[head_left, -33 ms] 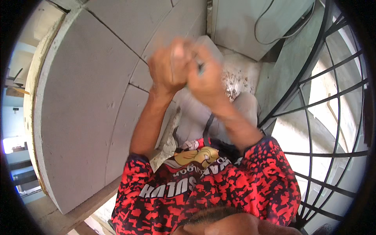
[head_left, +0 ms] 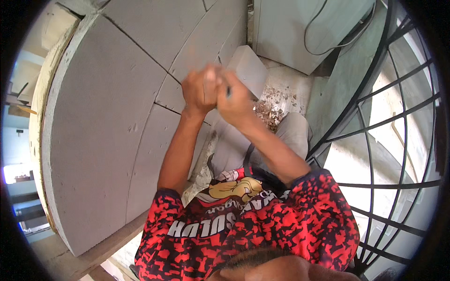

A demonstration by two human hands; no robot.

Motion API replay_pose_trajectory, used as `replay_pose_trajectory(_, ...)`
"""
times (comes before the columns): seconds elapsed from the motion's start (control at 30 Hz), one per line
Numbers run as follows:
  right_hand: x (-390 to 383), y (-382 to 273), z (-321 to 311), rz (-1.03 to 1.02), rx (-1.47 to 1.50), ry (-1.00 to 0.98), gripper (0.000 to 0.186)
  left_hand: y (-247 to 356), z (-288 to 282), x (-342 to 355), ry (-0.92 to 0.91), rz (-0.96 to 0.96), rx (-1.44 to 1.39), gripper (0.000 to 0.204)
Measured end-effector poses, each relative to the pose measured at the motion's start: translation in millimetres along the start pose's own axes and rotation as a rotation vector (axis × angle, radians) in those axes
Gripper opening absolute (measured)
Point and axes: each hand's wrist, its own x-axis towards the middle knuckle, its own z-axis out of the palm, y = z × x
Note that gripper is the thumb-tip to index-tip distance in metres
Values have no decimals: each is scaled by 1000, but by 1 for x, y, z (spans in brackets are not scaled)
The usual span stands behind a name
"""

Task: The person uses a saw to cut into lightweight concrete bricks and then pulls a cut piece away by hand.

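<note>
Left hand (head_left: 198,92): raised in front of the wall, fingers curled and blurred; I cannot tell whether this grip clenches anything.
Right hand (head_left: 236,104): pressed close beside the left, seemingly touching it; its grip looks closed around a small dark item.
Dark item (head_left: 228,92): in the right hand, only a bit showing; its kind is hidden by fingers and blur.
Pairing: two hands meeting at one spot likely steady each other best with wrists firm and elbows tucked in, so force stays in line.
Wall (head_left: 101,126): large grey blocks with dark joints; whether knuckles touch it I cannot tell, so leaving them a little room seems wise against scrapes.
Loose block (head_left: 251,72): stands just beyond the right hand, near the wall; short, controlled strokes should spare it a knock.
Knees (head_left: 293,133): bent below the hands in grey trousers; best kept out from under the item in case it slips.
Debris (head_left: 268,115): brown chips on the floor near the knees; loose underfoot, so a settled stance probably helps.
Grille (head_left: 398,186): black bars at the right; the right elbow wants room there.
</note>
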Motion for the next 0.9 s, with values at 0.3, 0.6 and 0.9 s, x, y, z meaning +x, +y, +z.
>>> replay_pose_trajectory(0.3, 17, -43, -13, -57, -38, -66, 25, 3, -5, -15, 131, 28, 93, 22)
replay_pose_trajectory(0.6, 35, -76, -26, -34, 28, -156, 23, 59, -50, 52, 142, -84, -283, 25)
replay_pose_trajectory(0.9, 25, -32, -3, 14, 33, -204, 26, 22, -32, 12, 141, -114, -226, 24)
